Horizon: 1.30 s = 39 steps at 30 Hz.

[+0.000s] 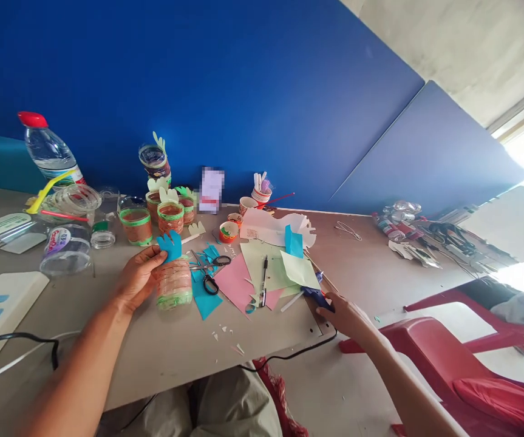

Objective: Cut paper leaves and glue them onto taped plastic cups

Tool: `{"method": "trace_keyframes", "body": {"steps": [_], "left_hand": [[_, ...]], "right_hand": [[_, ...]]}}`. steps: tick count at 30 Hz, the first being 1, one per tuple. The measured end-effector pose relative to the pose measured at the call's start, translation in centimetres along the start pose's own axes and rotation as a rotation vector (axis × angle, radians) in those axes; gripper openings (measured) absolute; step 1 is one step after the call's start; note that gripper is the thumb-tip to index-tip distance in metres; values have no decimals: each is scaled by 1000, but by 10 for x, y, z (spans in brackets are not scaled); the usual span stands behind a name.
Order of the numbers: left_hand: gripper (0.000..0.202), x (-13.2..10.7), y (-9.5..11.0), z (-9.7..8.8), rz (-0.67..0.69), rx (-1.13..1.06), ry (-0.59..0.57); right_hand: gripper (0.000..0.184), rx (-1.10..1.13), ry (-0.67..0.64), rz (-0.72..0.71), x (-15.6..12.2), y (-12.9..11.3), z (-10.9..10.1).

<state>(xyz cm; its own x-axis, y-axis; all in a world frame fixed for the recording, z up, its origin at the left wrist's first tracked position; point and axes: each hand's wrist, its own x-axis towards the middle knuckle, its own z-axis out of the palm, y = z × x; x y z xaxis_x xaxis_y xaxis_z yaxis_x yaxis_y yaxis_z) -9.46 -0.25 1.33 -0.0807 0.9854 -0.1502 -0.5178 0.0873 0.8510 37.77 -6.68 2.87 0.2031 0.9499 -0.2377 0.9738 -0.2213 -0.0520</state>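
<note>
Gripping a wrapped plastic cup [173, 284] with my left hand [139, 276], I keep it upright on the counter [161, 352], fingers pressed on the blue paper hand-shape [170, 245] stuck at its rim. My right hand [346, 315] rests at the counter's edge, closed around the blue glue gun [315, 295]. Between them lie scissors [210, 271], a pen [264, 279] and pink, green and blue paper sheets [262, 267]. Farther back stand more wrapped cups [170, 217] and a water bottle [50, 152].
</note>
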Motion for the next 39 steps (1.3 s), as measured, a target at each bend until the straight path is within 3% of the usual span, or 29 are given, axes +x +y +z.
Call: {"method": "trace_keyframes", "body": {"steps": [4, 7, 11, 14, 17, 20, 26, 34, 39], "left_hand": [[19, -1, 0, -2, 15, 16, 17], [19, -3, 1, 0, 4, 1, 25], [22, -3, 3, 4, -18, -25, 11], [23, -3, 4, 6, -19, -28, -6], [22, -3, 3, 5, -13, -29, 11], [22, -3, 2, 2, 7, -38, 45], [24, -2, 0, -1, 5, -82, 18], [15, -4, 2, -1, -7, -99, 6], [24, -2, 1, -3, -25, -118, 33]], "right_hand": [[58, -27, 74, -54, 1, -12, 5], [54, 118, 112, -87, -2, -10, 3], [43, 680, 106, -218, -21, -2, -11], [44, 1135, 91, -291, -40, -12, -29], [33, 1417, 27, -329, -49, -39, -43], [33, 1628, -125, -389, -44, -69, -48], [46, 1683, -522, -497, -28, -123, -46], [28, 1782, -588, -677, -5, -205, -41], [23, 1832, -686, -667, 6, -243, -31]]}}
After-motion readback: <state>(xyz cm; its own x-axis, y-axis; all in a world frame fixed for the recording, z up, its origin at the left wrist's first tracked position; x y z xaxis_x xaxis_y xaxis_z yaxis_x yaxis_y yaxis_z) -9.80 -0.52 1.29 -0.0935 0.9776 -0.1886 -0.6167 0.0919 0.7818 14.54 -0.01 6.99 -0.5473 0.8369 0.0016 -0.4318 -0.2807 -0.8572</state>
